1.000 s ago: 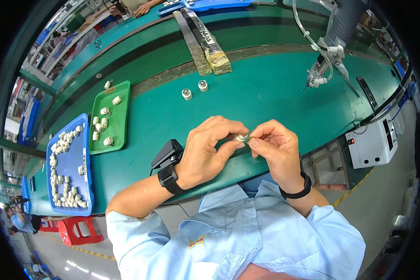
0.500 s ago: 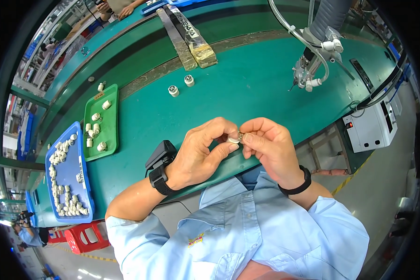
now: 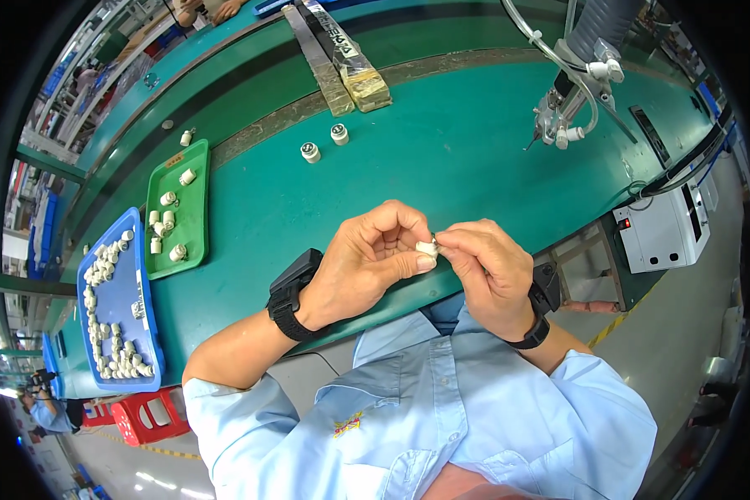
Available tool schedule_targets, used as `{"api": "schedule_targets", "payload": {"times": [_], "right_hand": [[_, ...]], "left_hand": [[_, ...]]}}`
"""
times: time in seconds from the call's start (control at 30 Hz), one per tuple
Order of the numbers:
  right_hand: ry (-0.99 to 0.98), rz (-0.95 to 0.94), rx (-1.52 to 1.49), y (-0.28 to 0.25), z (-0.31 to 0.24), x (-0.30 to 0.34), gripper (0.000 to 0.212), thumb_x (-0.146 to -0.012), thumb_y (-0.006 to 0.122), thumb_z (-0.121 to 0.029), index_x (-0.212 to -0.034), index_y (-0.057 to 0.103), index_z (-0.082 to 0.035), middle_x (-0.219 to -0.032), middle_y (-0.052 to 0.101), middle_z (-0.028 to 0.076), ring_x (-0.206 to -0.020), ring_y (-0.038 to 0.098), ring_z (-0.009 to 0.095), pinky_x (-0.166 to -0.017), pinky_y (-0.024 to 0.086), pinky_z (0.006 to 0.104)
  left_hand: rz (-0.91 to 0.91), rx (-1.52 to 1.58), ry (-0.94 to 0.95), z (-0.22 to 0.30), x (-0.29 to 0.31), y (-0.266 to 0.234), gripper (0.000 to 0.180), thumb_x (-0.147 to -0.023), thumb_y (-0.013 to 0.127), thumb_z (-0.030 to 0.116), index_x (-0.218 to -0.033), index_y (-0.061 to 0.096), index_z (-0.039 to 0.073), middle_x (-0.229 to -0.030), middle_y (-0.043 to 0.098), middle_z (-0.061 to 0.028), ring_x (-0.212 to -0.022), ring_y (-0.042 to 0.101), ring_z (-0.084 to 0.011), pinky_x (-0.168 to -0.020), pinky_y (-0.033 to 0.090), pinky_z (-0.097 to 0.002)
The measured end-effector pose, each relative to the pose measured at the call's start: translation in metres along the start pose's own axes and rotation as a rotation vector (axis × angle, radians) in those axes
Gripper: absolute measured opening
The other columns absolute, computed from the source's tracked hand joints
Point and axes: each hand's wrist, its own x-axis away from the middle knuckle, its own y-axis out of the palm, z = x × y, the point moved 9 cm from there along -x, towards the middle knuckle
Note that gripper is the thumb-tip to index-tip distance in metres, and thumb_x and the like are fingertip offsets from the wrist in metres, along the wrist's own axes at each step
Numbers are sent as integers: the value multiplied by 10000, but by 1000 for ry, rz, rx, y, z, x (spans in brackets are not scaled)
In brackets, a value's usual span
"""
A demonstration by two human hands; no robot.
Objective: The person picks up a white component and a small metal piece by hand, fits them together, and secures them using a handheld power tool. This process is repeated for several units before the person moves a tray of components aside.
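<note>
Between the fingertips of my left hand (image 3: 373,254) is a small white cylindrical part (image 3: 427,248), held above the near edge of the green table. My right hand (image 3: 493,265) comes to it from the other side. Its thumb and forefinger pinch at the part's right end, where a small dark bit shows; whether that bit is a separate piece I cannot make out. Two white cylinders with dark tops, a left one (image 3: 310,152) and a right one (image 3: 339,134), stand upright on the table beyond my hands.
On the left lie a green tray (image 3: 198,218) with several white parts and a blue tray (image 3: 152,337) with many more. A hanging tool with hoses (image 3: 562,112) is at the upper right. Two long bars (image 3: 367,89) lie at the back. A white box (image 3: 660,225) stands right.
My right hand has rolled over, now showing more of its back and the wristband's dark block. The white part has turned and shows more between the fingertips. The whole view has shifted slightly.
</note>
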Motion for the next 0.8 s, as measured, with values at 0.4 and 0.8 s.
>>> {"api": "schedule_targets", "payload": {"times": [0.4,0.8], "right_hand": [[-117,-188,32,4,-4,-13,216,-782,715,77,-982,707,-5,-913,706,107,-736,659,227,-611,513,306],[-155,-423,77,10,-9,-26,210,-749,724,79,-935,720,-18,-884,702,91,-731,659,226,-606,517,321]], "left_hand": [[63,-78,-17,-3,2,-6,204,-909,683,-49,-1033,550,42,-910,637,0,-841,604,-40,-719,497,-200],[56,-163,-85,-9,3,-5,244,-879,704,-51,-1006,524,55,-868,600,8,-775,555,-32,-690,457,-210]]}}
